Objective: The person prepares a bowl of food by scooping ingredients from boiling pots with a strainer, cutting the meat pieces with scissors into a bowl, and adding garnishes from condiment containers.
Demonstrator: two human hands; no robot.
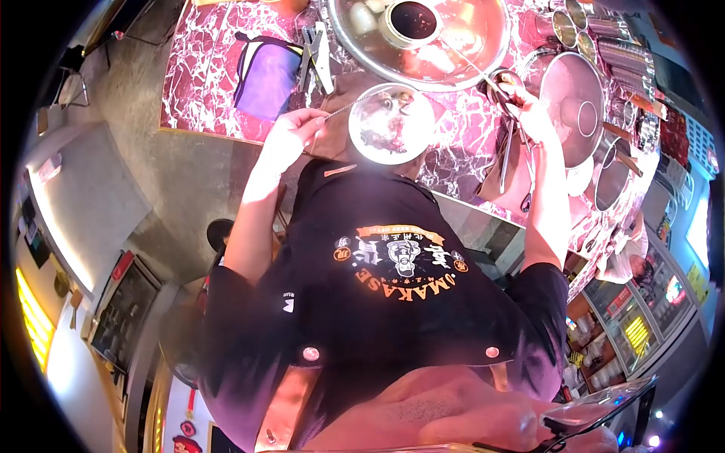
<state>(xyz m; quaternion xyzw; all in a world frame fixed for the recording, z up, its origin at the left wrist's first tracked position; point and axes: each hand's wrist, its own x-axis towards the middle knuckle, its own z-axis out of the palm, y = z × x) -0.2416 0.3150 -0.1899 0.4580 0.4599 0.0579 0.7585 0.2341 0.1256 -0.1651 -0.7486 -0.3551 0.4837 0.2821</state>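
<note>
At the left, my left hand (291,136) pinches a thin metal handle (343,109) that reaches to the upper rim of a white round bowl (393,136). Dark bits of food lie in the bowl; glare washes out the rest. My right hand (532,113) is closed around what looks like dark-handled scissors (495,84). From there a thin straight length of metal slants over the rim of a wide metal pot (345,53). The pot holds pale chunks in liquid around a central ring with a dark hole.
A purple pouch (268,79) and a clamp-like tool (321,64) lie on the red marbled table (200,75), left of the pot. On the right are a ring-centred round lid (574,98), another pot (610,181) and several metal cups (612,57). A glass-doored cabinet (634,317) stands beyond.
</note>
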